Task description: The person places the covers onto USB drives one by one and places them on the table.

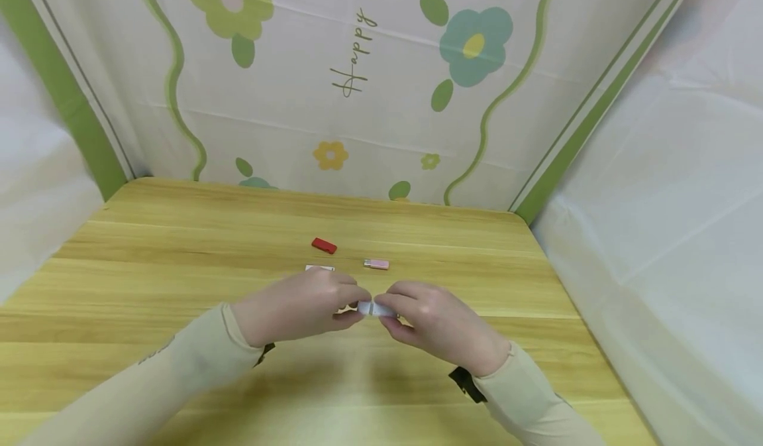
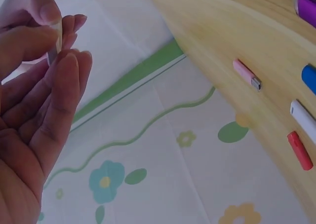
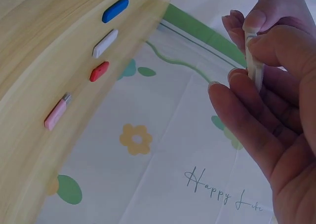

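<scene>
A small white USB stick is held between both hands over the table, a narrow seam showing across it. My left hand pinches its shorter end with thumb and fingertips. My right hand pinches the longer part. In the right wrist view the white stick stands upright between the fingertips of the two hands. Beyond the hands lies a pink USB stick, its metal plug bare. Farther back is a red stick-shaped piece; a white piece is partly hidden behind my left hand.
A blue piece and a purple piece lie on the wooden table, both hidden from the head view. A floral cloth hangs behind the table's far edge, with a white sheet along the right.
</scene>
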A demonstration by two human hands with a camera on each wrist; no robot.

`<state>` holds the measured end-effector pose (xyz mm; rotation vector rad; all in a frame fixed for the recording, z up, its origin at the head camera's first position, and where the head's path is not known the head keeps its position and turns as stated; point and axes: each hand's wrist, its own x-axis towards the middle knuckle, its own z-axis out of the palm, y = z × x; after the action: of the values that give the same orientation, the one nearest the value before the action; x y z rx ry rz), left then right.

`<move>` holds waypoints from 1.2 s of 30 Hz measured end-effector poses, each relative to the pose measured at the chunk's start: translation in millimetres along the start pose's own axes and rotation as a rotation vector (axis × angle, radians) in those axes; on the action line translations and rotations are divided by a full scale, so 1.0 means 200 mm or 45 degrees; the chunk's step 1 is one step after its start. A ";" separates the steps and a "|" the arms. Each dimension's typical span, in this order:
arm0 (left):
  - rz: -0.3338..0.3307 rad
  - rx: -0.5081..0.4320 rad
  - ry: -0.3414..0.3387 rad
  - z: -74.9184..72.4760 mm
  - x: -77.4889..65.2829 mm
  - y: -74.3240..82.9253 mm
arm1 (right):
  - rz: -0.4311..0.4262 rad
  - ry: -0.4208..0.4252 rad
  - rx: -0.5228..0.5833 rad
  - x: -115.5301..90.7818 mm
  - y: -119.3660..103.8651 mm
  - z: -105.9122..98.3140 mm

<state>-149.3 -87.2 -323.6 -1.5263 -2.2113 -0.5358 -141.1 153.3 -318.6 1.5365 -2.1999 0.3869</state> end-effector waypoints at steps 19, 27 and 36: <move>-0.026 -0.017 0.076 0.01 -0.04 0.04 | 0.001 0.057 0.044 0.02 -0.03 0.05; -0.083 -0.097 0.019 0.08 -0.05 0.03 | 0.033 0.040 0.062 -0.01 -0.03 0.12; -0.155 -0.187 -0.022 0.17 -0.05 0.00 | 0.127 -0.022 0.123 -0.06 -0.01 0.19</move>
<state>-149.2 -76.4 -357.9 -1.4782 -2.3343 -0.7395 -143.7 144.8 -357.5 1.4875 -2.3086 0.5201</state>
